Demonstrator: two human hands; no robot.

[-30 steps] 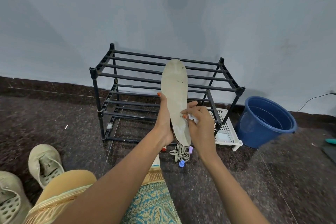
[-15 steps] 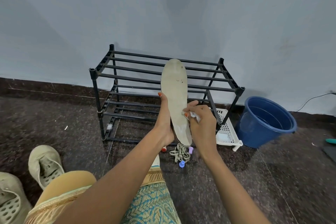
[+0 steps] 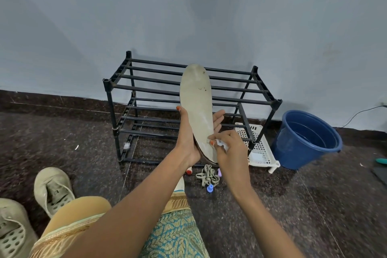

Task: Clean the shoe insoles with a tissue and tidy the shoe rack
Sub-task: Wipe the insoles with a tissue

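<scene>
Fingers (image 3: 224,134) of the right hand (image 3: 230,153) pinch a crumpled tissue (image 3: 222,145) against the heel end of a pale insole (image 3: 195,100), held upright in front of the shoe rack (image 3: 146,88). Over the past second the tissue has slid down from the insole's middle toward the heel. That suggests this wiping stroke is nearly done, though dark specks still show near the toe. The left hand (image 3: 186,142) holds the insole from behind, thumb on 1 edge and fingers spread past the other.

On the floor just in front of the rack lie a tangle of laces (image 3: 208,176) and what appear to be 3 small caps, too small to identify with confidence. These would need picking up before the rack area counts as tidy. 2 beige shoes (image 3: 53,190) sit well to the left of the rack, off its shelves. A white basket (image 3: 260,153) rests against the rack's right front leg, and a blue bucket (image 3: 293,153) stands just right of the rack. A cable (image 3: 364,111) trails along the wall beyond the bucket.
</scene>
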